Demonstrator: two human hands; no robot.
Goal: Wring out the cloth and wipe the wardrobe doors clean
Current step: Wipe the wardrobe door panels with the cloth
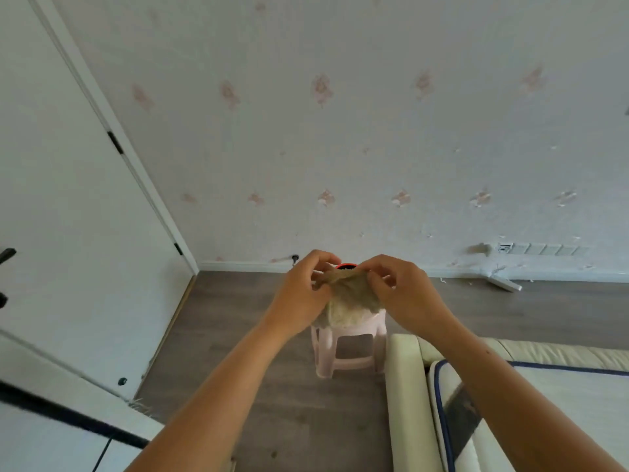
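Note:
A beige-brown cloth [347, 294] hangs between both my hands above a pink plastic stool [343, 349]. My left hand [303, 291] pinches its left upper edge and my right hand [398, 287] pinches its right upper edge, fingers curled. Behind the cloth the red rim of a basin [346, 266] peeks out; the rest of it is hidden. White wardrobe doors [41, 420] with a dark strip lie at the lower left.
A white door [68, 216] with black hinges fills the left side. Flowered wallpaper [340, 131] covers the wall ahead, with a row of sockets [541, 249] low on the right. A bed with a cream frame [408, 403] stands at the lower right. The floor is grey wood.

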